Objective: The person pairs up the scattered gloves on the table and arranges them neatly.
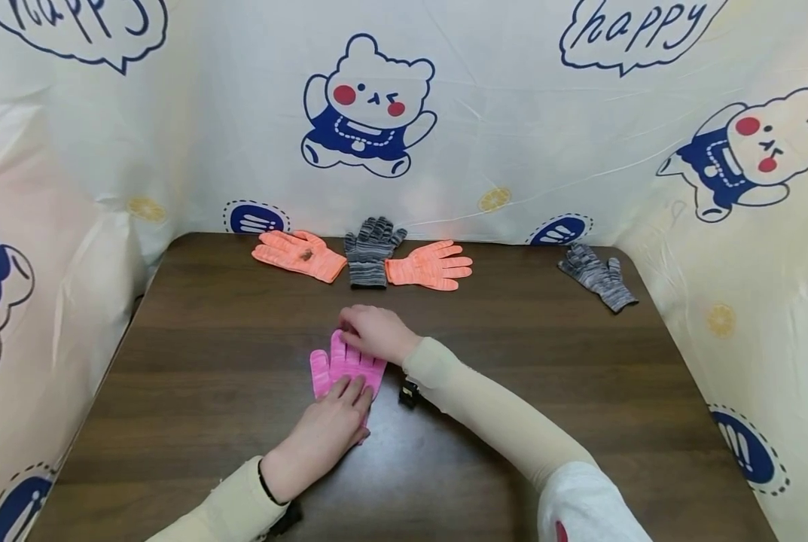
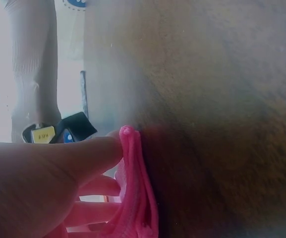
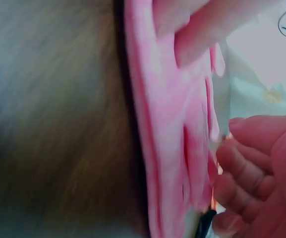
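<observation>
A pink knit glove [image 1: 349, 369] lies flat on the table, its fingers pointing away from me. My left hand [image 1: 325, 433] rests on its lower part with extended fingers. In the left wrist view the thumb touches the edge of the layered pink fabric [image 2: 139, 193]. Over the glove's fingertips hovers my right hand [image 1: 379, 331], its fingers loosely bent. The right wrist view shows that hand [image 3: 261, 173] apart from the pink fabric [image 3: 157, 109], with nothing in its grasp. The left hand hides the cuff area from above.
Along the back edge of the brown table [image 1: 227, 391] lie an orange glove [image 1: 309, 257], a grey striped glove [image 1: 368, 260] and another orange glove [image 1: 434, 266], side by side. A second grey glove [image 1: 600, 278] is at the back right. A printed curtain [image 1: 241, 113] surrounds the table.
</observation>
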A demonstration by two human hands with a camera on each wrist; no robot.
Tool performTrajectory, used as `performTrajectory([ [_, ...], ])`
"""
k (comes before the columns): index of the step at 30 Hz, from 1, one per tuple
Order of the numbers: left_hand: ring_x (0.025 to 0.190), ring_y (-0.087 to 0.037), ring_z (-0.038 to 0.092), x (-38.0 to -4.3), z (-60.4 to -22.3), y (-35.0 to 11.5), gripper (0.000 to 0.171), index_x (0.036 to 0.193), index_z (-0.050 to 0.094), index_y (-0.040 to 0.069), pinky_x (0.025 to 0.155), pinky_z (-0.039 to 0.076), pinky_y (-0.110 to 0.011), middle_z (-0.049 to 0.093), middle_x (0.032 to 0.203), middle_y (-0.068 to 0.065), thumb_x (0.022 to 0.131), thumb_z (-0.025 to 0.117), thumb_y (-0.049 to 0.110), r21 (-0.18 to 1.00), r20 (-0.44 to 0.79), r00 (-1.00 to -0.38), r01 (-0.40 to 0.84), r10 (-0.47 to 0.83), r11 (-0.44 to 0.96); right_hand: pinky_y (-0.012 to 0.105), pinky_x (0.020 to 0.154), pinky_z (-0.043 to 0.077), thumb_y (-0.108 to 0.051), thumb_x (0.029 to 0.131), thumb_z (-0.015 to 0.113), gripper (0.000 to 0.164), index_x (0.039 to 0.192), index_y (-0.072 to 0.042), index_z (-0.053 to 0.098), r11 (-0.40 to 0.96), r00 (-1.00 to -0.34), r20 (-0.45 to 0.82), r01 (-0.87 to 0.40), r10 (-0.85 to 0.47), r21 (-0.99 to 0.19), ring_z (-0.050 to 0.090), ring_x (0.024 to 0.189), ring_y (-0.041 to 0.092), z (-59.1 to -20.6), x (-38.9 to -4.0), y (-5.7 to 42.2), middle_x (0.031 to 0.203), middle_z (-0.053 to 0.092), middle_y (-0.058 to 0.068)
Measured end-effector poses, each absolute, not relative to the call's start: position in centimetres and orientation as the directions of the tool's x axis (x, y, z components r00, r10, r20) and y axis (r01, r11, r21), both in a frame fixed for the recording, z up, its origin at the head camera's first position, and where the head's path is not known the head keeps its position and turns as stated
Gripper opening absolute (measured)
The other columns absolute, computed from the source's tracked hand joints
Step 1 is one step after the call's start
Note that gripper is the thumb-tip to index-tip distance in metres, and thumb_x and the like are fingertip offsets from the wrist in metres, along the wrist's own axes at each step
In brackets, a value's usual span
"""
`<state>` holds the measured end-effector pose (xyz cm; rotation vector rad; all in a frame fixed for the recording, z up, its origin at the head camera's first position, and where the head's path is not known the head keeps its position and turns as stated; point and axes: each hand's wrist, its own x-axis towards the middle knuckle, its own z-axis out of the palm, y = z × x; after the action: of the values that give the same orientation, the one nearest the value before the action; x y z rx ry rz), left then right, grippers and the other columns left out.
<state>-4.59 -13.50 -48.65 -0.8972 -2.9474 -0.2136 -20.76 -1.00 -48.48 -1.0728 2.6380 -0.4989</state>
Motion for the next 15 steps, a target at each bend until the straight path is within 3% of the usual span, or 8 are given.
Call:
performTrajectory([
  [8, 0.117, -0.035, 0.059, -4.4, -48.6, -13.4, 0.058, 0.128, 0.068, -0.001, 0.081, 0.059, -0.047, 0.064, 0.129, -0.017, 0.082, 0.088, 0.029, 0.108, 0.095, -0.833, 0.553, 0.546, 0.826, 0.03, 0.074, 0.053, -0.03, 0.105, 0.064, 0.014, 0.106, -0.016, 0.067, 0.713, -0.71, -0.148, -0.625, -0.689, -0.318, 0.062, 0.086, 0.011, -48.7, -21.0, -2.6, 0.1, 0.068, -0.003],
  [15, 0.118, -0.036, 0.058, -4.3, -48.5, -13.4, 0.057, 0.129, 0.067, -0.001, 0.081, 0.06, -0.048, 0.063, 0.13, -0.018, 0.085, 0.086, 0.029, 0.089, 0.083, -0.832, 0.555, 0.549, 0.827, 0.033, 0.074, 0.053, -0.03, 0.104, 0.065, 0.012, 0.103, -0.018, 0.067, 0.748, -0.745, -0.168, -0.575, -0.646, -0.332, 0.063, 0.086, 0.012, -48.7, -21.3, -3.0, 0.097, 0.068, -0.004],
])
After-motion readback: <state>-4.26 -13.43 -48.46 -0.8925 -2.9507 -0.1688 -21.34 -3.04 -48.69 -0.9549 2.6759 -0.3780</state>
